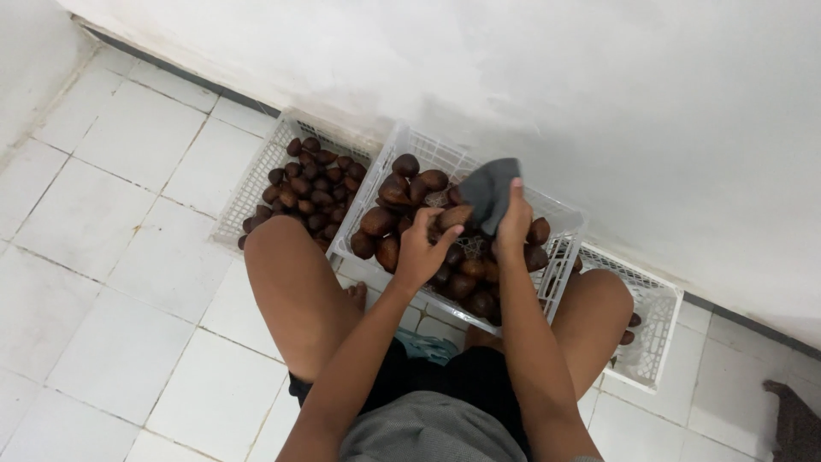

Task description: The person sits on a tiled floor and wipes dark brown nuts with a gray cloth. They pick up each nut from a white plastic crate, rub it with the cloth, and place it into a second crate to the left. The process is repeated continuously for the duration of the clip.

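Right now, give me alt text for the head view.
A seated person's left hand holds a brown scaly fruit while the right hand grips a dark cloth over a white basket of fruit between their knees.

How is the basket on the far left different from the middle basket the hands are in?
The left basket holds smaller brown fruits, piled toward its near end; the middle basket holds bigger ones. No hand touches the left basket; over the middle one the left hand grips a fruit and the right hand a dark cloth. Both are white plastic lattice.
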